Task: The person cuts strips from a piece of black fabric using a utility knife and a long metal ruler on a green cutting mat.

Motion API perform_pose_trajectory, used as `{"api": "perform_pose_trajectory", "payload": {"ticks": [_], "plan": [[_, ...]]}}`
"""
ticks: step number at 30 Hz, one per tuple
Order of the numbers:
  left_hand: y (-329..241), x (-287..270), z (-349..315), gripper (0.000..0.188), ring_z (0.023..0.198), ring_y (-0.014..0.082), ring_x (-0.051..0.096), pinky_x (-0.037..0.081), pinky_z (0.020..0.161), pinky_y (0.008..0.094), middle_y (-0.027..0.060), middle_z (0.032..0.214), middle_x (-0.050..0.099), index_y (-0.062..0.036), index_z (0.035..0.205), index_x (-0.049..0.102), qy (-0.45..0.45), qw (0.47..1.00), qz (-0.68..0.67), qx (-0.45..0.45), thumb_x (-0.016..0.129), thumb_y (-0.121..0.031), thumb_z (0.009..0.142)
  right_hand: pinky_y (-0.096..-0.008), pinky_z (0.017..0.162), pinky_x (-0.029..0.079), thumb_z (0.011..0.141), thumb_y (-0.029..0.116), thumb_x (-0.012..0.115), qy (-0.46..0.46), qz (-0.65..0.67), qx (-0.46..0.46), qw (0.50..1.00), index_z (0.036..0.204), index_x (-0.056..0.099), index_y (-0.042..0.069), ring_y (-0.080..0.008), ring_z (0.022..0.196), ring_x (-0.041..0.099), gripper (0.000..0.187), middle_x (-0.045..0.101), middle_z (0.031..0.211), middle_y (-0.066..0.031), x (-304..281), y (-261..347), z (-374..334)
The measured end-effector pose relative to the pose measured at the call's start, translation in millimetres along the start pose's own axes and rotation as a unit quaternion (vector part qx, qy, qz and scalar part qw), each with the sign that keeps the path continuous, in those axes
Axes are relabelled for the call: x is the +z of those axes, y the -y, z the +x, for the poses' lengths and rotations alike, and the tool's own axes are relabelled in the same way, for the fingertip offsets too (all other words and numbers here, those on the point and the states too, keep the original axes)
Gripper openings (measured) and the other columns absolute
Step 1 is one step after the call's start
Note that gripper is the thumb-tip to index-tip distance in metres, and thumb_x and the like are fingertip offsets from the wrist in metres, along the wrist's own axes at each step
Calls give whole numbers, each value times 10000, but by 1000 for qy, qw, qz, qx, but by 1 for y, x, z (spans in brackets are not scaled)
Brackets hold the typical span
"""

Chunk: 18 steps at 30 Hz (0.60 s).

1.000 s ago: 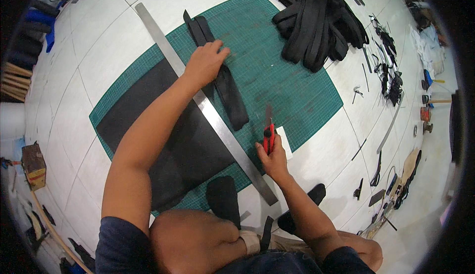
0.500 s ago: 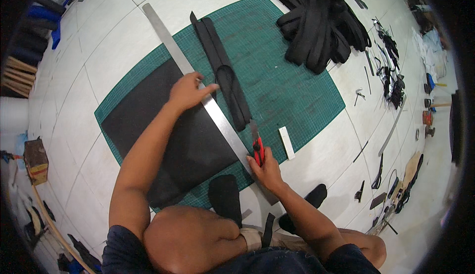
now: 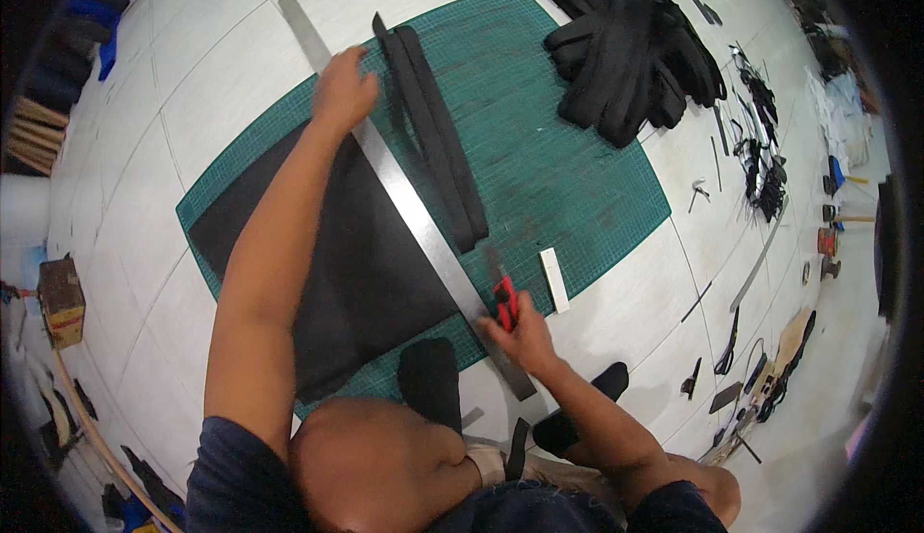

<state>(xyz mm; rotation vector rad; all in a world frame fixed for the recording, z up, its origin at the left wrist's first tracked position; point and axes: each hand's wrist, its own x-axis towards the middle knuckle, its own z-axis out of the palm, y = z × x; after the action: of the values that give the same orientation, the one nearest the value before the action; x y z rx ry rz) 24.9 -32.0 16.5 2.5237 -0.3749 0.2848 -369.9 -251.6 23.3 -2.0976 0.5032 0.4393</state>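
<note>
A long steel ruler (image 3: 409, 204) lies slantwise across the green cutting mat (image 3: 568, 187), along the right edge of a black sheet of material (image 3: 371, 273). My left hand (image 3: 345, 90) is over the upper part of the ruler, its thumb and fingers apart and slightly blurred. In my right hand (image 3: 527, 336) is a red utility knife (image 3: 505, 304), blade pointing away from me, beside the ruler's near end. Right of the ruler, long black strips (image 3: 438, 134) lie side by side on the mat. A small white bar (image 3: 554, 281) rests at the mat's right edge.
A big bundle of black webbing (image 3: 626, 62) sits at the mat's far right corner. Dark scraps (image 3: 760, 167) and tools are scattered on the tiled floor at right. My socked foot (image 3: 429, 379) is at the mat's near edge. A box (image 3: 62, 302) stands at left.
My left hand has moved away from me along the ruler, toward its far end. The raised loop on the black strips has flattened. My right hand, with the knife, has barely moved.
</note>
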Motion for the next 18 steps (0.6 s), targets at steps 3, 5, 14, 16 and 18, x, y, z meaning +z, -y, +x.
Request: {"api": "perform_pose_trajectory", "payload": {"ticks": [3,5,14,16,18], "plan": [[36,-11,-43,470,1223,370,572,465,1027,462,185,1318,606,-34,1307,591,107,986,91,-84,666,-246,894,-486,771,522,823,329,818,27,-63,-11,998,1138,485,24,-427,942,629,550,619,1027,-216,12,2,-13],[42,-9,-69,496,1265,377,542,438,1061,473,189,1365,575,-28,1328,580,105,986,121,-54,662,-280,909,-484,810,525,773,277,850,-5,-149,-74,986,1144,486,8,-423,1047,579,585,563,1141,-219,18,-2,-17],[71,4,-103,572,1448,408,348,236,1210,520,209,1521,438,-23,1435,500,73,987,141,-28,555,-393,1002,-502,875,469,758,153,821,-20,-126,-99,987,1154,476,-6,-442,1034,538,549,515,1119,-218,36,-12,-19],[73,7,-109,546,1465,410,318,198,1224,515,213,1528,428,-27,1461,465,45,994,101,-6,511,-356,1027,-506,871,467,756,145,813,-25,-116,-113,987,1150,476,-5,-445,1035,536,539,515,1115,-221,36,-10,-23],[73,8,-109,530,1469,412,311,190,1226,516,215,1532,423,-27,1466,454,38,998,48,-29,490,-334,1035,-510,866,466,754,136,804,-33,-107,-125,986,1147,477,-3,-449,1036,535,530,514,1111,-224,40,-11,-27]]}}
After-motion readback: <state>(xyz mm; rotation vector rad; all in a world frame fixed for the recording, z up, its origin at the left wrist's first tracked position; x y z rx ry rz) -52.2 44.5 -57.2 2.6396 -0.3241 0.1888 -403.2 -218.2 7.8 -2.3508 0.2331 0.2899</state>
